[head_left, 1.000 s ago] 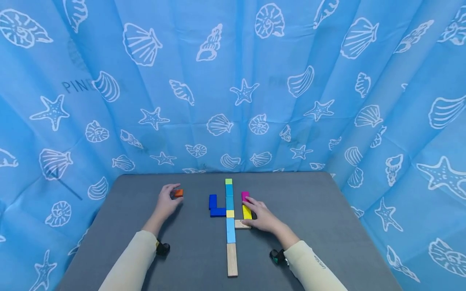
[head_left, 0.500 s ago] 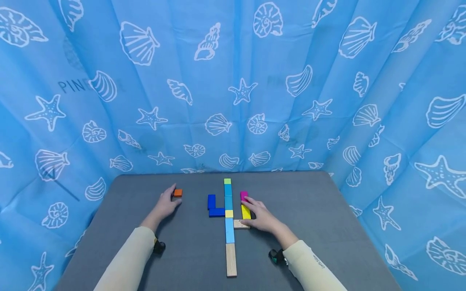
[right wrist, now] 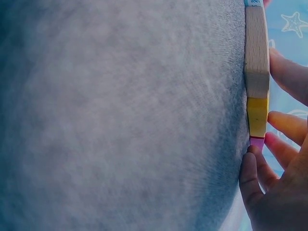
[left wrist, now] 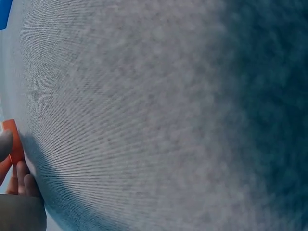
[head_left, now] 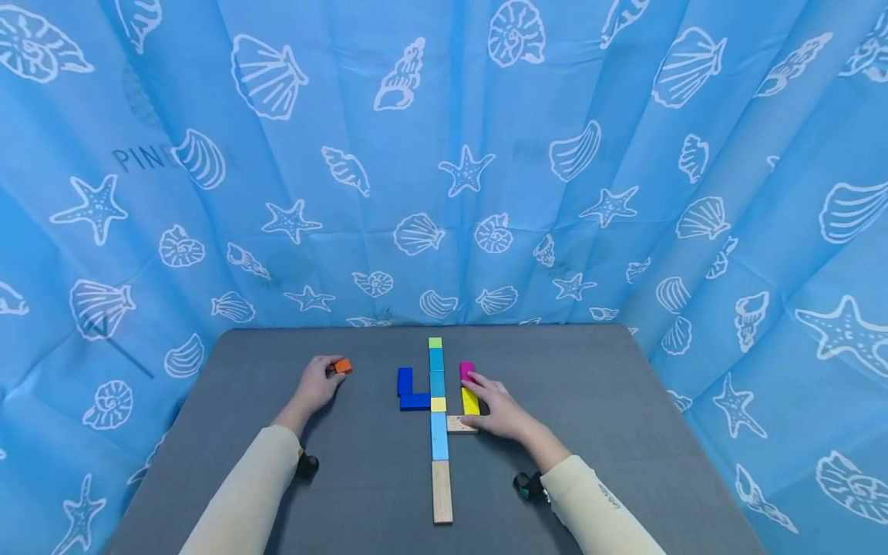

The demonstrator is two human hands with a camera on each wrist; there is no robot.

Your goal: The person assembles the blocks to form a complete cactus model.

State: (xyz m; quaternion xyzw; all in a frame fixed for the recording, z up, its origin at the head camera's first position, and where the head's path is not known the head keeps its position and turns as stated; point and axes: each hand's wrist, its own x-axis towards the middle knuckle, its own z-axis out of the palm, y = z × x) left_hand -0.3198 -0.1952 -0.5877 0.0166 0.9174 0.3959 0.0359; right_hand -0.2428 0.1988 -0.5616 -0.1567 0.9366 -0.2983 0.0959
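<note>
My left hand [head_left: 315, 388] pinches a small orange block [head_left: 343, 366] between thumb and fingers at the left of the table. In the left wrist view, that orange block [left wrist: 15, 143] shows at the left edge with the thumb against it. My right hand [head_left: 510, 416] lies over a yellow block [head_left: 470, 401] with its fingers spread. Its fingertips touch or nearly touch the magenta block [head_left: 467, 368] and a plain wooden block [head_left: 458, 424]. These three join in a bent row. In the right wrist view, the yellow block [right wrist: 257, 118] sits beside the fingertips.
A line of blocks runs down the middle: green, teal, a small yellow block [head_left: 438, 404], light blue, and a long wooden block [head_left: 442, 492] at the near end. Two dark blue blocks [head_left: 415, 401] form an L at its left. A shell-print curtain [head_left: 416, 177] hangs behind the grey table [head_left: 375, 493].
The left fingers, apart around the orange block half a second ago, have closed on it, and the block now sits slightly turned. My right hand has stayed in place over the yellow block.
</note>
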